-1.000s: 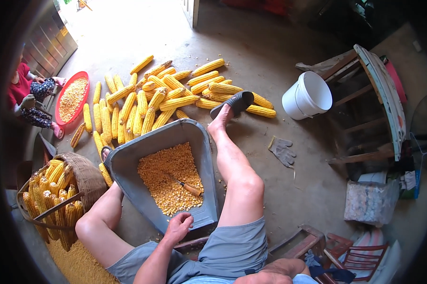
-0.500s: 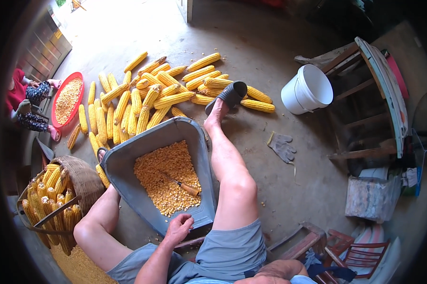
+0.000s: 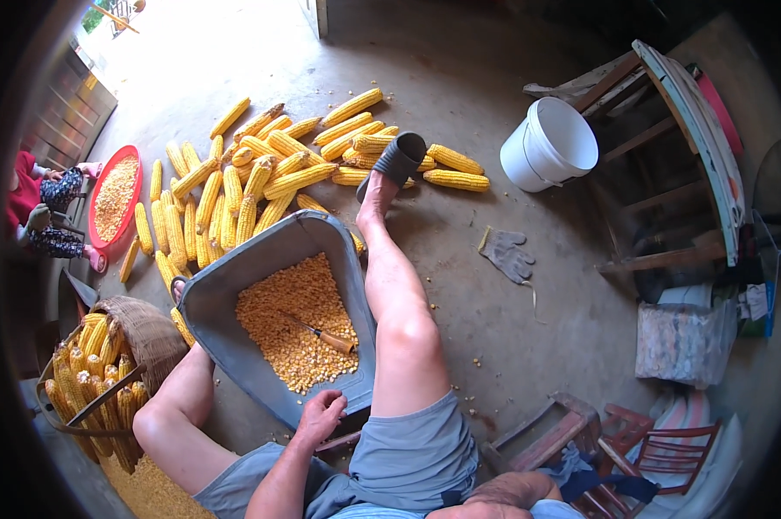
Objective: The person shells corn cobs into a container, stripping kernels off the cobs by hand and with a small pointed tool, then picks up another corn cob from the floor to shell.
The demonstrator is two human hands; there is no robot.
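My left hand [image 3: 321,414] hovers by the near end of a grey plastic tub [image 3: 202,304], fingers loosely bent and a little apart, with nothing visible in them. The tub stands tilted between my legs. Loose yellow corn kernels [image 3: 274,290] cover much of its bottom. On them lies a screwdriver-like tool [image 3: 332,339] with a wooden handle and a thin metal shaft, beyond my left hand and apart from it. Of my right arm [image 3: 503,497], only a part shows at the lower edge; the right hand is out of sight.
Corn cobs [image 3: 297,180] are heaped beyond the tub. A wicker basket [image 3: 153,337] of cobs stands left, with a red tray [image 3: 133,203] of kernels near a seated person [image 3: 27,195]. Rightward are a grey glove [image 3: 507,254], white bucket [image 3: 529,156], wooden frame [image 3: 659,156] and small chair [image 3: 680,457].
The view has shifted slightly, so most things sit a little further left. My left hand stays near the tub's near end, and the tool has not moved on the kernels.
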